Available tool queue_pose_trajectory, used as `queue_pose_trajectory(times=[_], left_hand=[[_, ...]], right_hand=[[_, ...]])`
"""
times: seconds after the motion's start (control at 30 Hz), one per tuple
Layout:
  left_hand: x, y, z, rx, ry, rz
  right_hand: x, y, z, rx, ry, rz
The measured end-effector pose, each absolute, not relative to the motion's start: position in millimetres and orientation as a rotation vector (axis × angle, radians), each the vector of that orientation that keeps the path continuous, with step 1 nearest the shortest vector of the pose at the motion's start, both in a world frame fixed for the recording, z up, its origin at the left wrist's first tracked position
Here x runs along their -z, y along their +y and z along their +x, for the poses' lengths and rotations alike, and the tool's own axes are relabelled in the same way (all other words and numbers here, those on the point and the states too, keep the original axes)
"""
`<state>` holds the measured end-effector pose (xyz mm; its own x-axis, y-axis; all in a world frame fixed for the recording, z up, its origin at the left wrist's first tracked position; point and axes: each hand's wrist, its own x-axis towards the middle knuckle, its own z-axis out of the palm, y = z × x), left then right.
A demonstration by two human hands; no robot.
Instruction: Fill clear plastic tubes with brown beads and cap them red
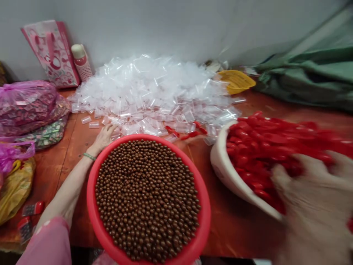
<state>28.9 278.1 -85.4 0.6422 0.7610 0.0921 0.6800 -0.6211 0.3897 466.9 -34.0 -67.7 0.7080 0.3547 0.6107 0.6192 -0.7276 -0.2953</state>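
Note:
My left hand (pixel 104 139) reaches past the left rim of a red basin (pixel 93 184), its fingers stretched toward the near edge of a heap of clear plastic tubes (pixel 154 88). Part of that hand is hidden behind the rim. Small round brown balls (pixel 149 198) fill the basin. On the right, my right hand (pixel 317 195) is blurred, with fingers spread over a pile of red plastic caps (pixel 256 143) in a white basin (pixel 228 173). Its fingertips touch or sink among the caps. Several red pieces (pixel 190 133) lie by the tubes.
Pink plastic bags (pixel 30 103) of small packets and a yellow bag (pixel 19 187) lie at left, near two red-capped filled containers (pixel 33 209). Behind stand a pink gift bag (pixel 52 55) and a bottle (pixel 82 62). A yellow basket (pixel 236 81) and green cloth (pixel 309 79) are back right.

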Motion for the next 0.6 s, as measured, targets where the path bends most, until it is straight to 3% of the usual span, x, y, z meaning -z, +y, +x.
queue_pose_trajectory(times=[0.2, 0.37, 0.5, 0.6], left_hand=[[107, 286, 42, -0.298, 1.157, 2.537], [113, 285, 30, -0.373, 1.204, 2.533], [120, 287, 26, -0.437, 1.217, 2.543], [124, 288, 25, -0.478, 1.213, 2.552]], right_hand=[[58, -31, 474, 0.531, -0.813, -2.481], [40, -32, 471, 0.642, -0.863, -2.415], [1, -21, 429, 0.815, -1.068, -2.087], [-28, -4, 367, 0.654, -1.222, -1.768]])
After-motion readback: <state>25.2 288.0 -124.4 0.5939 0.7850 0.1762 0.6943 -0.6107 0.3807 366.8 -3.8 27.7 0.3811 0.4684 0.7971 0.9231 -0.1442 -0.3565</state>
